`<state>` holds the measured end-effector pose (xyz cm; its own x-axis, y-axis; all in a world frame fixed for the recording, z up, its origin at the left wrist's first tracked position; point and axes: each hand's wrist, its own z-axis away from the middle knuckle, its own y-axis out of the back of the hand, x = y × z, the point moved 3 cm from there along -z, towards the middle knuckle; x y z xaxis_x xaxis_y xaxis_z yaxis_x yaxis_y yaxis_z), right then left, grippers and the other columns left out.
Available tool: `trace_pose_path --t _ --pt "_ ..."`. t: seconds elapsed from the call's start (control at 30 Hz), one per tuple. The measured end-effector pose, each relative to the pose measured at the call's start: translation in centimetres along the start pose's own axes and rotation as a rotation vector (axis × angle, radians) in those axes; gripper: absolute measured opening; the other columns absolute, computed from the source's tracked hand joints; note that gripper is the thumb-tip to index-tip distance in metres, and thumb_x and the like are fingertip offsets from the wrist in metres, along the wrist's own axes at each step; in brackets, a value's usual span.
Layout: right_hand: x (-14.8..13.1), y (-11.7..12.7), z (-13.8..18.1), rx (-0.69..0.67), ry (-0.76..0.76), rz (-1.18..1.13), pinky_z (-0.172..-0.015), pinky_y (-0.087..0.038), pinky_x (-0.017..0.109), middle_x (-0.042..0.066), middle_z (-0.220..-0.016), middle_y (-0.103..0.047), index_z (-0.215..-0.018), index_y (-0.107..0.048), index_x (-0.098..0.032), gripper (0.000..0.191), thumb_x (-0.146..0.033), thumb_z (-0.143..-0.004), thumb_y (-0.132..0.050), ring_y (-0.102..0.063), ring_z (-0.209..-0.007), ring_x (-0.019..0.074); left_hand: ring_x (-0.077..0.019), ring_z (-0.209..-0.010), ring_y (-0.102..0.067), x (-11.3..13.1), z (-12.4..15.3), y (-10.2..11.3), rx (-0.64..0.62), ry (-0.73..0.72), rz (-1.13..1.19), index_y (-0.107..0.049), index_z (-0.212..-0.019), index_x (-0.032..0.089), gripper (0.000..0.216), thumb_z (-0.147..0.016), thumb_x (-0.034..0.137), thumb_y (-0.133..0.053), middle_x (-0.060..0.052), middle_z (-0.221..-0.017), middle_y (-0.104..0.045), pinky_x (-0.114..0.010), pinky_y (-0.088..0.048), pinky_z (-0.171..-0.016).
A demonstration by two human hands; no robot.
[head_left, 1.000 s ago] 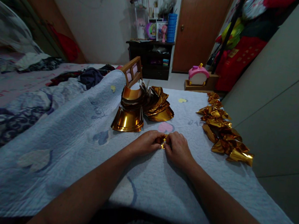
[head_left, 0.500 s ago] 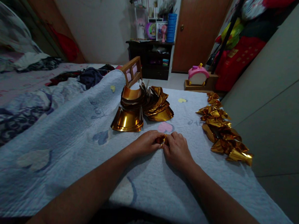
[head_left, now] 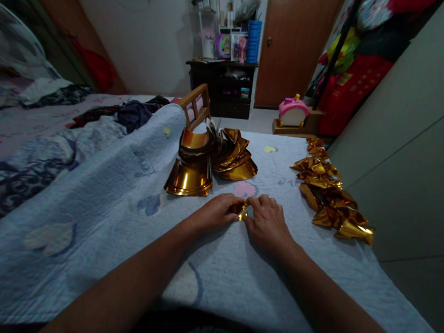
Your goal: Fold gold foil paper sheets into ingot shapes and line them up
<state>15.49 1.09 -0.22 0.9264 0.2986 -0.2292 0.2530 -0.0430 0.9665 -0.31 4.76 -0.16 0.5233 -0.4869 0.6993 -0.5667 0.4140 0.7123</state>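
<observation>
Small gold foil piece (head_left: 242,216): between the 2 hands, at or just above the blue quilt (head_left: 215,257); contact unclear. Left hand (head_left: 219,212) pinches its left side between thumb and fingers. Right hand (head_left: 269,220) has thumb and fingertips at its right edge; cannot tell whether they grip. Beyond the left hand: stacked gold sheets (head_left: 191,177). Well right: a row of twisted foil pieces (head_left: 328,197). Past the quilt's far edge: pink toy case (head_left: 293,112).

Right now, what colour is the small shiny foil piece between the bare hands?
The small shiny foil piece is gold; head view shows it best.
</observation>
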Motion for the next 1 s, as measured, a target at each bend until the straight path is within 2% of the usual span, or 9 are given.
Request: trace_pose_path --t 0.4,0.57,0.7,0.8,0.87,0.93,1.0 --pt "2.5 0.2 0.4 -0.032 -0.007 -0.046 -0.083 -0.035 0.041 0.012 -0.116 -0.058 -0.128 -0.055 -0.023 0.041 -0.024 -0.088 -0.058 -0.051 -0.105 0.0321 -0.0210 -0.084 -0.058 -0.1 0.1 -0.1 -0.009 0.017 0.009 -0.070 -0.109 0.021 0.030 -0.081 0.015 -0.063 -0.004 -0.089 -0.065 -0.031 -0.042 -0.077" --pt "3.5 0.2 0.3 0.029 -0.004 -0.125 -0.084 -0.037 0.039 0.011 -0.111 -0.060 -0.116 -0.056 -0.018 0.026 -0.023 -0.090 -0.051 -0.052 -0.099 0.0273 -0.0212 -0.087 -0.059 0.2 0.0 0.2 -0.041 0.026 -0.040 -0.069 -0.113 0.019 0.036 -0.079 0.010 -0.063 -0.003 -0.090 -0.065 -0.032 -0.043 -0.080" --pt "3.3 0.3 -0.1 0.055 -0.033 -0.107 -0.083 -0.037 0.038 0.011 -0.105 -0.060 -0.107 -0.059 -0.018 0.024 -0.038 -0.094 -0.054 -0.052 -0.098 0.0276 -0.0208 -0.092 -0.059 0.1 0.3 0.1 -0.021 0.019 -0.066 -0.066 -0.120 0.021 0.039 -0.082 0.012 -0.064 -0.003 -0.096 -0.063 -0.032 -0.046 -0.084" --pt "2.9 0.3 -0.1 0.041 -0.040 -0.045 -0.081 -0.036 0.039 0.011 -0.103 -0.059 -0.100 -0.060 -0.017 0.032 -0.048 -0.092 -0.059 -0.052 -0.098 0.0295 -0.0232 -0.103 -0.057 -0.2 0.5 -0.1 0.056 0.008 -0.098 -0.067 -0.119 0.023 0.036 -0.083 0.019 -0.068 -0.006 -0.107 -0.060 -0.037 -0.047 -0.094" --pt "2.7 0.3 -0.1 0.050 -0.036 -0.028 -0.081 -0.036 0.039 0.012 -0.103 -0.059 -0.100 -0.059 -0.018 0.034 -0.050 -0.089 -0.061 -0.051 -0.098 0.0300 -0.0281 -0.119 -0.052 -0.4 0.6 -0.1 0.116 -0.003 -0.124 -0.067 -0.118 0.023 0.037 -0.081 0.022 -0.073 -0.009 -0.124 -0.057 -0.045 -0.043 -0.105" --pt "2.7 0.1 -0.1 0.070 -0.030 -0.035 -0.081 -0.036 0.039 0.012 -0.103 -0.058 -0.100 -0.058 -0.018 0.034 -0.049 -0.087 -0.063 -0.051 -0.098 0.0300 -0.0312 -0.131 -0.044 -0.4 0.5 -0.1 0.120 -0.027 -0.119 -0.065 -0.116 0.023 0.038 -0.079 0.020 -0.074 -0.011 -0.137 -0.052 -0.050 -0.036 -0.112" --pt "2.8 -0.1 -0.1 0.098 -0.028 -0.065 -0.080 -0.036 0.039 0.011 -0.104 -0.058 -0.102 -0.056 -0.018 0.033 -0.046 -0.086 -0.063 -0.050 -0.096 0.0295 -0.0304 -0.133 -0.044 -0.3 0.4 -0.1 0.077 -0.059 -0.090 -0.064 -0.113 0.022 0.034 -0.080 0.017 -0.073 -0.011 -0.140 -0.052 -0.050 -0.035 -0.113"
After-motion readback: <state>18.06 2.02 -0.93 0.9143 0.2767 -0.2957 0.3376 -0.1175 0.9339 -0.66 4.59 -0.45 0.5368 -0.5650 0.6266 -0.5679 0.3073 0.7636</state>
